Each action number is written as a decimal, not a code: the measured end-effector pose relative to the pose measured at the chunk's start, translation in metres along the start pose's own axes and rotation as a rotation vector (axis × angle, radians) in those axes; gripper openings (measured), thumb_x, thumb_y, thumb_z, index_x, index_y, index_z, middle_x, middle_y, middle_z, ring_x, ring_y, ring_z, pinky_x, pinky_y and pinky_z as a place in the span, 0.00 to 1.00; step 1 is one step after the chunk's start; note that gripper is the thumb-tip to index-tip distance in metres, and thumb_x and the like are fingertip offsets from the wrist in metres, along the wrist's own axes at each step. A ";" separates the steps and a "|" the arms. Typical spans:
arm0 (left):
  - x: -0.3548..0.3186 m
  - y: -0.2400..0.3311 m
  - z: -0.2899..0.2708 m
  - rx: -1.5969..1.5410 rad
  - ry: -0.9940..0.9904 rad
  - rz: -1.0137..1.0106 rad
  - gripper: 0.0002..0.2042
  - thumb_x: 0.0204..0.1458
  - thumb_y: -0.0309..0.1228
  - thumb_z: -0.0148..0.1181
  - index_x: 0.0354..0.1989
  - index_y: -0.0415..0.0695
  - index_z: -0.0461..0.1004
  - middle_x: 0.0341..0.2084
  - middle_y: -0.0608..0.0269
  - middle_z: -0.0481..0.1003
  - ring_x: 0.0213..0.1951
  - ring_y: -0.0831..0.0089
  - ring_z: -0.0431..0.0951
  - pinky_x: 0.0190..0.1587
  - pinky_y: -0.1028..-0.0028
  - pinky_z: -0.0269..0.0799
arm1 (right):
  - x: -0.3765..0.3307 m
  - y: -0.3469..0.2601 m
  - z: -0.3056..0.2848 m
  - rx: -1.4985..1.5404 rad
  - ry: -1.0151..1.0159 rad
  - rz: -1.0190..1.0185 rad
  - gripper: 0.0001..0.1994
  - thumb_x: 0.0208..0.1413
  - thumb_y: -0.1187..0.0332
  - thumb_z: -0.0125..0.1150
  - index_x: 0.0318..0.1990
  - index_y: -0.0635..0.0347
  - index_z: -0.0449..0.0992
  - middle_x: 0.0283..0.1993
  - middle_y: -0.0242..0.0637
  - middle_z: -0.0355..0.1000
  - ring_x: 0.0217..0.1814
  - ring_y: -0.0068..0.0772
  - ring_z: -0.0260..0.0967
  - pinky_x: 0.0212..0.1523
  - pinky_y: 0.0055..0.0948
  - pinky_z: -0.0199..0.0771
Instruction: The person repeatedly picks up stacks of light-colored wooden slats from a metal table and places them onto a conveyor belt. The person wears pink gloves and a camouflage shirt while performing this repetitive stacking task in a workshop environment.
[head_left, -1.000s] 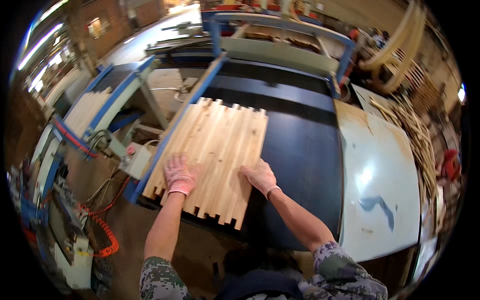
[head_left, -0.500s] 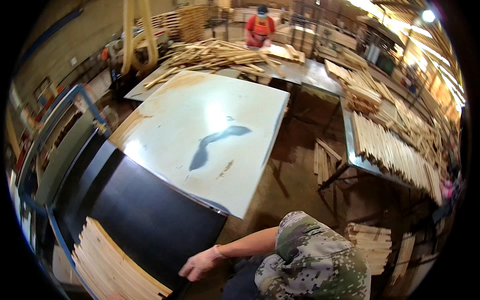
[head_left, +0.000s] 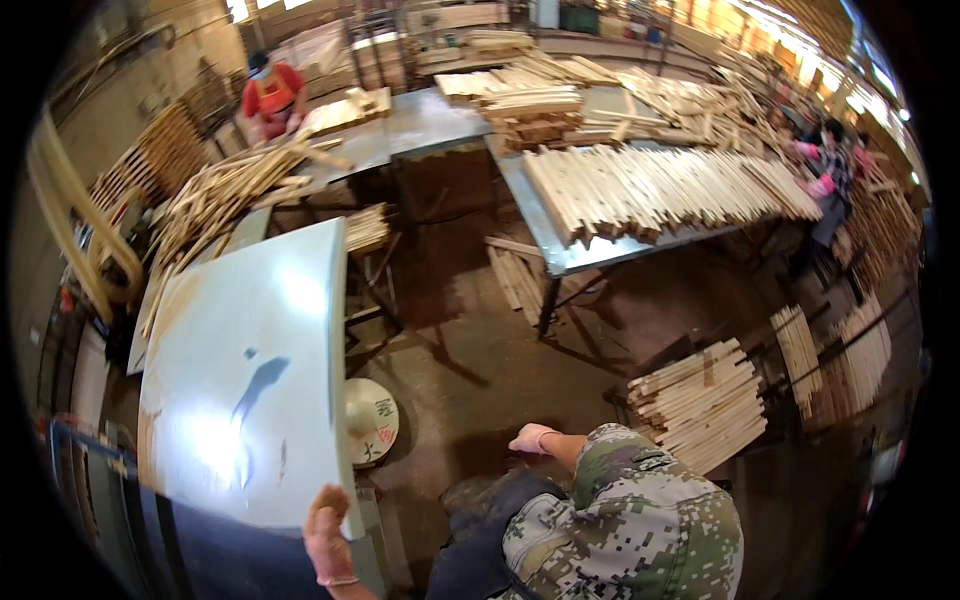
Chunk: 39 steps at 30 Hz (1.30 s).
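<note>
My left hand (head_left: pixel 329 540), in a pale glove with worn brownish fingertips, is raised at the near corner of a pale sheet-topped table (head_left: pixel 230 310). Its fingers stretch upward, and nothing is in it; whether it touches the corner I cannot tell. My right hand (head_left: pixel 535 438), also gloved, hangs over the floor in front of my camouflage sleeve. It holds nothing, its fingers loosely bent. A low stack of wooden strips (head_left: pixel 698 405) lies to the right of that hand.
A round pale lid-like disc (head_left: pixel 370 422) stands beside the pale table. Rows of strips cover a metal table (head_left: pixel 562 258) ahead. Loose strips (head_left: pixel 215 195) pile at the far left, near a person in red (head_left: pixel 272 98). Another person (head_left: pixel 832 185) works at the far right.
My view has swung right, away from the dark surface and its wooden strips at lower left. My left hand has come into clear view, and my right hand is now over the floor.
</note>
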<state>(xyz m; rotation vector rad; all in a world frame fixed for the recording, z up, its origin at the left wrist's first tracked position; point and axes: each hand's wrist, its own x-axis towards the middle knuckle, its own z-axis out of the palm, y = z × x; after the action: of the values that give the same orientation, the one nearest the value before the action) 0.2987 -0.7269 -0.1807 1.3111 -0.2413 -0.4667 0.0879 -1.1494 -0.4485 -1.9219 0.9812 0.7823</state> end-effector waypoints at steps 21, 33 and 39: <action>0.169 -0.348 0.080 1.128 -0.348 -0.846 0.21 0.62 0.53 0.59 0.42 0.44 0.79 0.38 0.56 0.76 0.39 0.61 0.74 0.45 0.62 0.69 | 0.026 0.208 -0.016 0.571 0.098 0.433 0.26 0.66 0.46 0.62 0.46 0.65 0.86 0.36 0.44 0.81 0.35 0.43 0.77 0.41 0.44 0.77; 0.497 -0.385 0.203 0.512 -0.208 -1.173 0.18 0.66 0.56 0.59 0.33 0.56 0.72 0.25 0.68 0.71 0.25 0.69 0.70 0.30 0.63 0.67 | 0.095 0.131 -0.280 0.783 0.419 0.341 0.37 0.64 0.50 0.62 0.72 0.72 0.70 0.76 0.57 0.68 0.80 0.54 0.63 0.78 0.41 0.63; 0.577 -0.377 0.331 0.553 -0.244 -1.031 0.15 0.65 0.48 0.63 0.36 0.51 0.72 0.22 0.70 0.67 0.19 0.74 0.64 0.22 0.69 0.60 | 0.097 0.144 -0.396 0.847 0.604 0.357 0.44 0.63 0.53 0.69 0.79 0.72 0.59 0.81 0.57 0.62 0.84 0.51 0.58 0.81 0.38 0.58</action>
<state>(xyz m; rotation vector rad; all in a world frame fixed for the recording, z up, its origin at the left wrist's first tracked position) 0.5944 -1.3489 -0.5135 1.8740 0.1490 -1.5164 0.0759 -1.5781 -0.3949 -1.2335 1.7099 -0.1004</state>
